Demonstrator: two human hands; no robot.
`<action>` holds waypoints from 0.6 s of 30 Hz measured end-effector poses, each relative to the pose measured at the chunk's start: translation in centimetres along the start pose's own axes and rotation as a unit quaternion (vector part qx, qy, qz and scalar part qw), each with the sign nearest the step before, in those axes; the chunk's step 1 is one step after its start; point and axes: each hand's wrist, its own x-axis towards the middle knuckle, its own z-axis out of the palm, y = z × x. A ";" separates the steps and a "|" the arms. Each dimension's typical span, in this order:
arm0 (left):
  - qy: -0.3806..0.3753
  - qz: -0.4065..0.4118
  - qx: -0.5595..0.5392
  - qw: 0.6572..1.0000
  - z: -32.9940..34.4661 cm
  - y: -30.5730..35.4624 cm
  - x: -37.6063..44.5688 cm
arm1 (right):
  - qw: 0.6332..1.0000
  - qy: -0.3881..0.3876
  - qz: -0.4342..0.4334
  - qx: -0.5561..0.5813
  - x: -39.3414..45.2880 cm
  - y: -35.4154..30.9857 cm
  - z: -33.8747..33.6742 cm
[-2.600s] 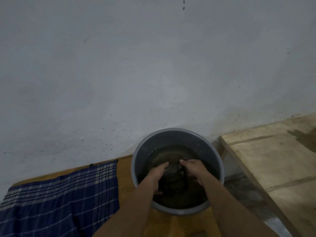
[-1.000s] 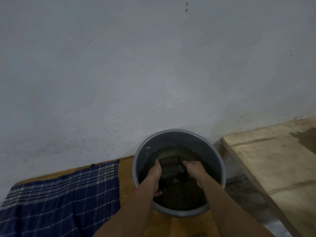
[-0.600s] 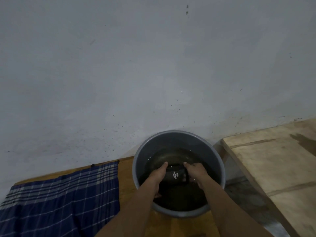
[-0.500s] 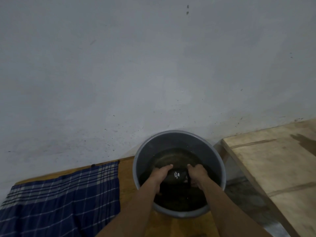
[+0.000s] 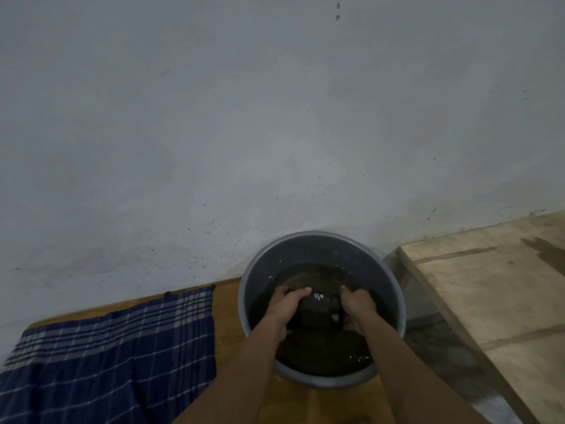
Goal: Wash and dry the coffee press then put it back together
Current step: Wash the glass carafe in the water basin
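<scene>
Two hands are down in a grey bucket [image 5: 244, 304] of murky brown water, and between them sits the coffee press [image 5: 319, 307], a dark piece with a small white mark on its top, held just at the water's surface near the middle of the bucket. The left hand [image 5: 282, 307] grasps it from the nine o'clock side, fingers curled over its upper edge. The right hand [image 5: 357, 307] grasps it from the three o'clock side, fingers wrapped round that end and the thumb tucked underneath. Both forearms reach in from six o'clock.

The bucket stands on a wooden bench [image 5: 226, 301], hard against a pale grey wall [image 5: 275, 117] speckled with dark spots at twelve o'clock. At nine o'clock from the bucket a blue checked cloth [image 5: 116, 356] lies spread over the bench, its near edge just beside the bucket. At three o'clock, apart from the bucket across a gap of dark floor, is a pale plywood board [image 5: 495, 289] with a dark wet patch near its far corner.
</scene>
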 end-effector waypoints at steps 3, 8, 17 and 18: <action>0.019 -0.002 -0.013 1.000 -0.2 -0.1 0.1 | 0.996 -0.055 -0.019 0.074 0.2 -0.1 0.0; 0.026 -0.108 -0.060 0.992 -0.4 0.1 -0.3 | 0.994 -0.045 -0.098 -0.023 -0.2 -0.2 0.1; 0.022 -0.050 -0.025 0.998 -0.3 -0.2 0.2 | 0.991 -0.022 -0.089 -0.102 -0.2 -0.1 0.4; 0.022 -0.059 -0.020 0.998 -0.4 -0.2 0.2 | 0.990 -0.023 -0.093 -0.107 -0.3 -0.1 0.3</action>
